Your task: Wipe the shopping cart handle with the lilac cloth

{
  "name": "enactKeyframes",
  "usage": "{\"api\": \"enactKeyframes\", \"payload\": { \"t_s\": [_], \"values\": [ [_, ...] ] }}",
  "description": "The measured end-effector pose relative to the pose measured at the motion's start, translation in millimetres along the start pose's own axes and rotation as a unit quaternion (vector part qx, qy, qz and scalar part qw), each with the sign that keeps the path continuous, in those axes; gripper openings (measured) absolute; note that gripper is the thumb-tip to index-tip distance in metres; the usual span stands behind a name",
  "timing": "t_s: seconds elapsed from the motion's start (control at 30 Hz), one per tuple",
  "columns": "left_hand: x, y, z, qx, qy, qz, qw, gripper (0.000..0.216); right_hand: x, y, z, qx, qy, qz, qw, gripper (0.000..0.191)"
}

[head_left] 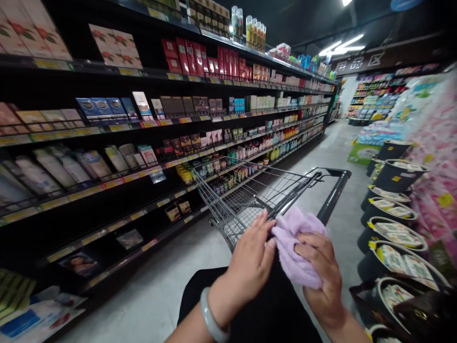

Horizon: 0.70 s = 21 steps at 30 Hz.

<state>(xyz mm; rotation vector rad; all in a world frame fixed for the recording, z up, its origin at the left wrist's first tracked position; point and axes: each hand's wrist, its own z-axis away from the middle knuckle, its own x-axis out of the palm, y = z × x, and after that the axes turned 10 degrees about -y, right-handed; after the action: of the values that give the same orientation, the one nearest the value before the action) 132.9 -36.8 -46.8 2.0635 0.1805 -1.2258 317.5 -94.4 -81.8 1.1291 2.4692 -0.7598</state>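
My right hand (321, 276) is closed on a crumpled lilac cloth (296, 243), thumb and fingers wrapped over its lower part. My left hand (252, 259), with a pale green bangle on the wrist, pinches the cloth's left edge with its fingertips. Both hands are just in front of a grey wire shopping cart (250, 190) with a black push handle (333, 193). The cloth sits over the cart's near end, below that handle. I cannot make out anything inside the cart's basket.
Long black shelves (143, 128) packed with boxes, tubes and bottles run along the left of the aisle. Black bins (396, 233) of packaged goods line the right side, with pink packs stacked above. Grey floor (335, 152) stretches ahead to more shelving.
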Motion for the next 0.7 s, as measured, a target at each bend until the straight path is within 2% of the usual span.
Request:
{"api": "enactKeyframes", "payload": {
  "t_s": [0.1,0.17,0.23,0.3,0.4,0.5,0.6,0.7],
  "values": [
    [-11.4,-40.8,-14.6,0.009,-0.031,-0.068,0.997,0.054,-4.2,3.2,4.2,-0.009,0.012,-0.011,1.000,0.024],
    [-17.6,-71.1,-25.8,-0.010,-0.048,-0.115,0.992,0.060,-9.2,19.8,-1.0,-0.020,0.004,-0.022,1.000,0.023],
    [-20.4,-99.0,-36.9,-0.038,-0.070,-0.141,0.987,0.054,-14.5,41.2,-10.0,-0.024,-0.004,-0.030,0.999,0.021],
    [-17.6,-120.5,-47.9,-0.045,-0.099,-0.123,0.986,0.044,-19.1,61.2,-20.1,-0.013,-0.006,-0.028,1.000,0.018],
    [-2.3,-137.4,-64.9,-0.026,-0.077,-0.118,0.990,0.040,-24.5,75.6,-34.9,0.032,-0.004,-0.022,0.999,0.015],
    [16.0,-142.3,-80.7,-0.020,-0.053,-0.134,0.989,0.041,-26.9,59.6,-44.3,0.064,-0.056,-0.016,0.996,0.018],
    [23.9,-145.0,-90.6,-0.014,-0.049,-0.151,0.987,0.046,-22.2,27.5,-42.2,0.064,-0.124,0.082,0.987,0.027],
    [21.6,-146.7,-93.3,0.007,-0.060,-0.171,0.983,0.048,-12.2,13.2,-31.3,0.028,-0.096,0.197,0.975,0.030]
  ]
}}
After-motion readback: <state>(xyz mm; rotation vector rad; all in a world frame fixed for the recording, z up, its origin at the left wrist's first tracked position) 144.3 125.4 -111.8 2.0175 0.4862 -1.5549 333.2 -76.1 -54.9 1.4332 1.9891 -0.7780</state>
